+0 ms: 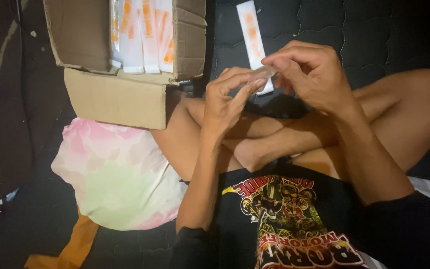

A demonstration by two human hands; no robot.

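Both hands on one small clear packet, over my crossed legs.

My left hand and right hand pinch the clear packet at opposite ends, keeping it taut; the open cardboard box of white-and-orange packets sits within reach, one loose packet lying beyond.

Both hands, left hand and right hand, pinch a small clear packet beside an open cardboard box.

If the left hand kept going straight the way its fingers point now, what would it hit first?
The left hand points up and right, already pinching the clear strip that the right hand also grips. Past that, probably the right hand's fingertips, then the white-and-orange packet on the dark mattress; depth unclear.
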